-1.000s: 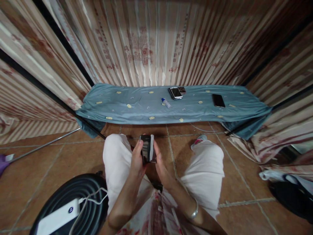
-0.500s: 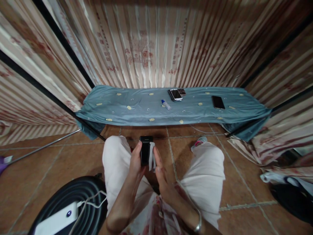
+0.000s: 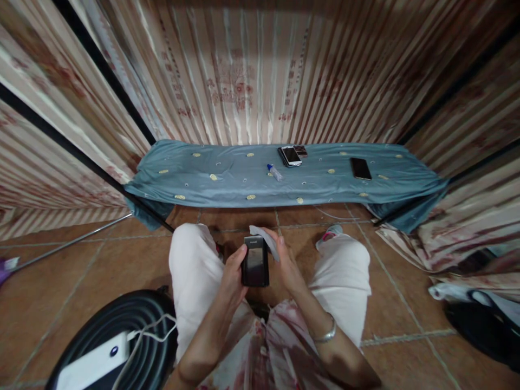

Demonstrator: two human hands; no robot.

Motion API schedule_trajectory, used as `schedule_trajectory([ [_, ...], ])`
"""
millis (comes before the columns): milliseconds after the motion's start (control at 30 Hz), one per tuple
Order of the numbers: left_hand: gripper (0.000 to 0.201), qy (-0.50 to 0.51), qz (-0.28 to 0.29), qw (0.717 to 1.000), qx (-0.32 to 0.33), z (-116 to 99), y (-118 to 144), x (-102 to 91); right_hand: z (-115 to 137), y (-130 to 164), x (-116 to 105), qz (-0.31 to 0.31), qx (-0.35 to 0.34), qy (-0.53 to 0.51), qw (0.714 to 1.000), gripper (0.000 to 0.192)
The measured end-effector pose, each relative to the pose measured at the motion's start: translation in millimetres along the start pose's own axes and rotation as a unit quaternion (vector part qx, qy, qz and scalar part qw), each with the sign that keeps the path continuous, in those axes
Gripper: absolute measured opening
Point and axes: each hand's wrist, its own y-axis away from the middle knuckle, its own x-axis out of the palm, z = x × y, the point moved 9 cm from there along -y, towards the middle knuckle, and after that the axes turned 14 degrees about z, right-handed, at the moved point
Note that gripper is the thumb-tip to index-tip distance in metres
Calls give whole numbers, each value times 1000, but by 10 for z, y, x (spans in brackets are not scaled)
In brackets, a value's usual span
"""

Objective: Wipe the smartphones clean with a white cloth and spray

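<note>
I sit with my knees apart above a tiled floor. My left hand [image 3: 233,272] grips a black phone [image 3: 254,261] by its left edge, screen turned up toward me. My right hand [image 3: 289,259] is beside the phone's right edge and pinches a small grey-white cloth [image 3: 266,240] that hangs over the phone's top right corner. A bracelet sits on my right wrist.
A low bench under a blue cloth [image 3: 227,179] stands ahead, carrying stacked phones [image 3: 291,155], a small bottle [image 3: 275,171] and a dark phone [image 3: 361,168]. Striped curtains surround it. At my lower left are a black round stool [image 3: 134,325] and a white power bank [image 3: 87,365] with cable.
The phone has turned from edge-on to screen up and dropped a little lower. My right hand with the cloth has shifted from the phone's face to its upper right corner.
</note>
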Motion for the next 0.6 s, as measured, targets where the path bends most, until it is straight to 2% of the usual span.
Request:
schedule_trajectory([
  [167,42,4,9,1000,-14,57,10,41,5,-103,-40,17,23,66,997,68],
  [267,43,5,4,1000,-17,70,5,28,-25,-140,-25,28,32,60,997,71],
  [367,37,12,-8,1000,-12,62,-22,-26,-34,-99,28,16,19,34,999,66],
  [467,35,20,-26,999,23,-8,-97,-95,-4,5,144,6,-2,45,999,63],
  [600,30,12,-62,996,70,-88,-190,-226,24,153,397,52,-2,112,992,63],
])
